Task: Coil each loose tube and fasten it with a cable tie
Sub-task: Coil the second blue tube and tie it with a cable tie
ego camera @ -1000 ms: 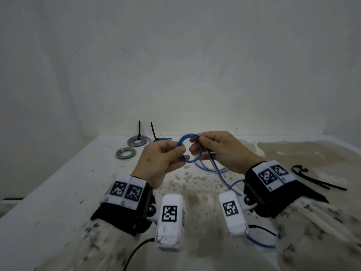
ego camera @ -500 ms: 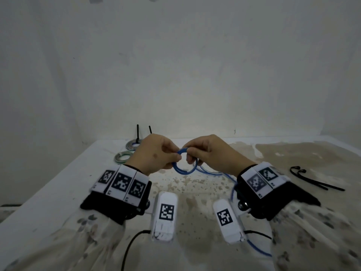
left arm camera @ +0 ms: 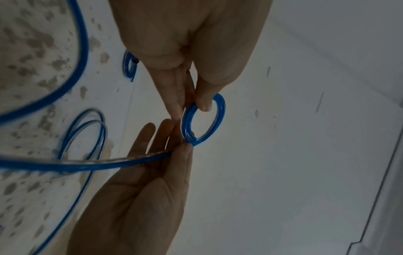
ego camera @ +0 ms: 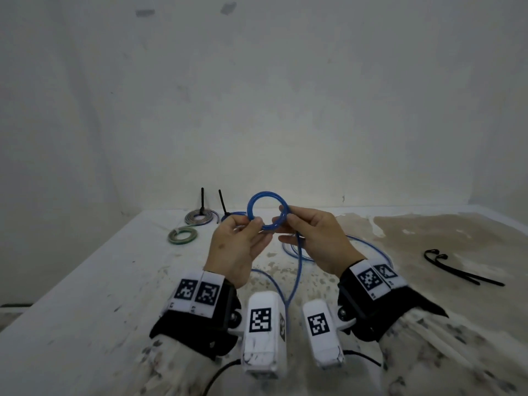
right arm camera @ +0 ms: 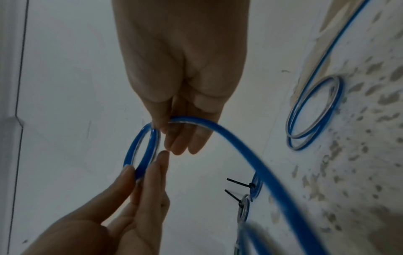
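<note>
The head view alone shows the whole table (ego camera: pixel 85 281): 2 loose black cable ties (ego camera: pixel 457 270) lie well to the right, a green coil (ego camera: pixel 183 235) and a grey tied coil (ego camera: pixel 200 217) sit at the far left, and a tied blue coil (ego camera: pixel 233 215) shows just behind the left hand (ego camera: pixel 237 247). The left wrist view shows what the head view hides, the thumb (left arm camera: pixel 205 101) and forefinger pinching the near side of the blue tube (ego camera: pixel 267 211), wound into a small ring of about 2 turns held above the table. The right wrist view shows the right hand (ego camera: pixel 317 241) with fingers curled over the ring's opposite side, the tube's free length arching away over them and down to loose loops on the stained tabletop. Both hands are raised in front of the wall, palms facing each other, fingertips nearly meeting.
</note>
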